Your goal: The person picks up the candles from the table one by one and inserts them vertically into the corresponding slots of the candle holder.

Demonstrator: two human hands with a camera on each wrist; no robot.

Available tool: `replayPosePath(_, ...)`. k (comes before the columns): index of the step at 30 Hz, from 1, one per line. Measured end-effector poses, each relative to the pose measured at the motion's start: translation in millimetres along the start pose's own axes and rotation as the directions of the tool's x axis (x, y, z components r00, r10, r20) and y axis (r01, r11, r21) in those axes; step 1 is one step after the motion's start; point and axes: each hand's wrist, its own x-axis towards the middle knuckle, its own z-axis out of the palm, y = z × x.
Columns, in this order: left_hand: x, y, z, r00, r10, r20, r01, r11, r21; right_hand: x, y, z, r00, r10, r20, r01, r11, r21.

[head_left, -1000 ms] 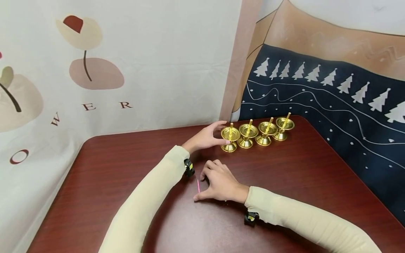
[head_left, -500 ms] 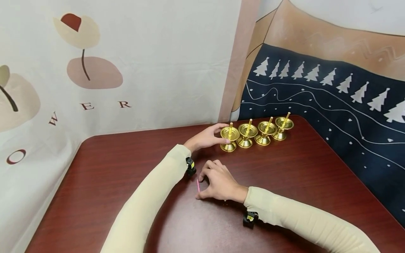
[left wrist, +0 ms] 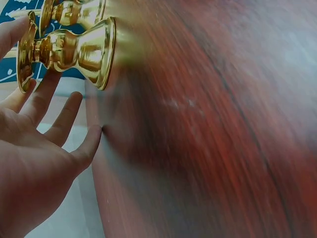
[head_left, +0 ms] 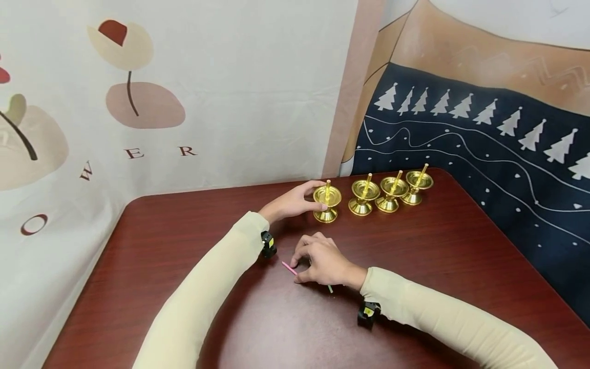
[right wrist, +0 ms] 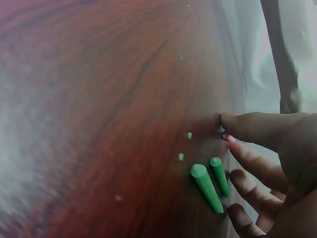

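My left hand [head_left: 295, 200] grips a shiny gold candle holder [head_left: 326, 214] with a shallow dish and an upright rod; the thumb lies at its front and other fingers behind. In the left wrist view the same candle holder [left wrist: 64, 49] shows its stem and flared foot beside the spread lower fingers. Nearer the body, my right hand [head_left: 322, 262] pinches a thin pink stick [head_left: 289, 267] between thumb and finger, low over the table. Two green sticks [right wrist: 207, 187] lie under that hand, one end [head_left: 330, 289] showing in the head view.
Several matching gold candle holders [head_left: 361, 207] stand in a row to the right along the back of the reddish-brown table [head_left: 184, 266]. Green crumbs [right wrist: 181, 156] lie near the green sticks. A printed curtain [head_left: 258, 102] hangs behind.
The candle holder in my left hand has slid left, leaving a gap to the row. The pink stick has turned to a slant in the right hand, and a green end now shows.
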Motion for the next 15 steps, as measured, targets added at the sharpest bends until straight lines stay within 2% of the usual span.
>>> replayPosePath(6, -11.8, -2.9, -7.0, 1.0, -0.003, -0.007, 0.003, 1.0, 0.0, 2.1, 0, -3, 0.999, -0.016, 0.042, 0.016, 1.0, 0.015)
replayPosePath(15, -37.4, -4.9, -15.9, 1.0, -0.015, -0.015, 0.015, 1.0, 0.018, 8.9, 9, -5, 0.991, -0.07, 0.11, 0.068, 0.997, 0.021)
